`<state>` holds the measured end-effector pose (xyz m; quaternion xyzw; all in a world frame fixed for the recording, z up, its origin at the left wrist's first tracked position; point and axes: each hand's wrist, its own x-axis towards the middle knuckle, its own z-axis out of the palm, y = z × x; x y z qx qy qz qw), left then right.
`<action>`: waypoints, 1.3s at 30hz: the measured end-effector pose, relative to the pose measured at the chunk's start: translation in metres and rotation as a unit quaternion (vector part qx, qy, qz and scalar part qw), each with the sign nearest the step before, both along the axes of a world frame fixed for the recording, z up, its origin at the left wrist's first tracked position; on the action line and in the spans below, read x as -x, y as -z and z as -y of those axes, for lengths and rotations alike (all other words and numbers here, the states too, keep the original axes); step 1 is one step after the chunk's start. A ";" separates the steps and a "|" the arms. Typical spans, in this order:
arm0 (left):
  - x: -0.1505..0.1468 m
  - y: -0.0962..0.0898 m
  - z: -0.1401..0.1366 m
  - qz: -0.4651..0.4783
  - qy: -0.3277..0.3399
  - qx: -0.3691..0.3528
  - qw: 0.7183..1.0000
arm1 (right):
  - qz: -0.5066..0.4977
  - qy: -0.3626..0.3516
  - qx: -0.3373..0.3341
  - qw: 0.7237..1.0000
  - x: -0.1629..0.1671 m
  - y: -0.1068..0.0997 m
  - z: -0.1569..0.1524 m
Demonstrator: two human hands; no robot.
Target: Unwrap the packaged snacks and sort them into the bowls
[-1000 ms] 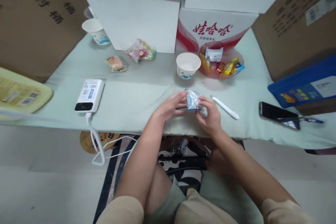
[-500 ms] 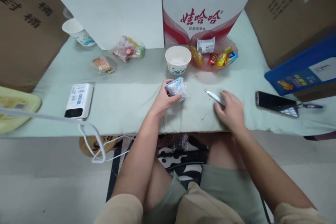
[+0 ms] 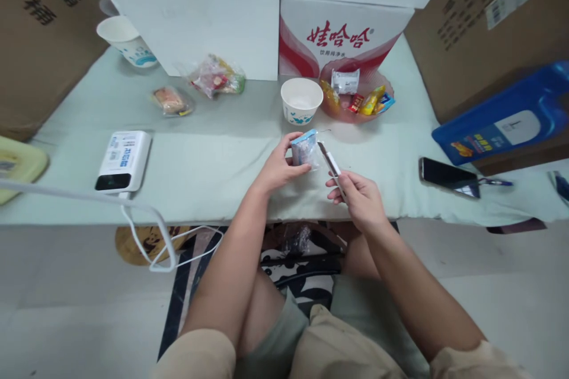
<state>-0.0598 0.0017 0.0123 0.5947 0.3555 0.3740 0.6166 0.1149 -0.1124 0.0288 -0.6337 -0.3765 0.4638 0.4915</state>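
Note:
My left hand (image 3: 281, 167) is closed around a small clear-and-blue plastic snack packet (image 3: 306, 150), held just above the table. In my right hand (image 3: 358, 194) is a slim white utility knife (image 3: 333, 167), its dark blade tip pointing up and left beside the packet's right edge. A small gap seems to lie between tip and packet; whether they touch is hard to tell. Behind the packet stands a white paper bowl (image 3: 301, 102) with blue print. To its right, a pink translucent bowl (image 3: 386, 84) holds several wrapped snacks.
On the left lie a white power bank (image 3: 124, 160) with a cable, a wrapped snack (image 3: 171, 100), a bag of snacks (image 3: 217, 77) and another paper bowl (image 3: 127, 41). To the right are a phone (image 3: 448, 177) and a blue bottle (image 3: 498, 124). White boxes (image 3: 195, 18) line the back.
My right hand has lifted the utility knife off the table and brought it left to the packet. My left hand has turned the packet more upright. The view has shifted slightly.

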 end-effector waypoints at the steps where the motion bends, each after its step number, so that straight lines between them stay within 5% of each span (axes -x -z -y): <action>1: 0.001 0.001 0.000 0.004 -0.001 -0.002 1.000 | -0.010 -0.001 0.001 1.000 0.008 0.000 -0.003; 8: 0.013 0.003 -0.007 0.111 -0.071 0.029 0.991 | 0.020 -0.024 0.054 0.998 0.025 0.005 -0.004; 13: 0.024 -0.008 -0.007 0.171 -0.113 0.108 0.973 | 0.133 -0.039 0.070 0.988 0.004 0.005 0.009; 15: 0.026 -0.013 -0.005 0.156 -0.093 0.142 0.973 | 0.260 -0.014 0.048 0.964 -0.016 0.008 0.009; 18: 0.025 -0.019 -0.001 0.110 -0.050 0.185 0.975 | 0.454 0.003 0.007 0.891 -0.045 0.016 0.004; 22: 0.019 -0.022 0.003 0.050 0.001 0.202 0.978 | 0.515 -0.023 -0.113 0.850 -0.052 0.017 -0.005; 26: 0.018 -0.021 0.003 -0.028 0.120 0.148 0.981 | 0.421 -0.085 -0.212 0.878 -0.020 0.006 -0.014; 29: 0.022 -0.016 0.000 -0.070 0.184 0.078 0.977 | 0.320 -0.129 -0.190 0.919 0.002 -0.001 -0.022; 34: 0.035 -0.012 -0.006 -0.131 0.120 -0.013 0.984 | 0.113 -0.076 -0.111 0.984 0.005 0.004 -0.024; 39: 0.045 -0.017 -0.004 -0.228 0.015 0.011 0.974 | 0.009 0.073 -0.010 0.997 -0.004 0.015 -0.020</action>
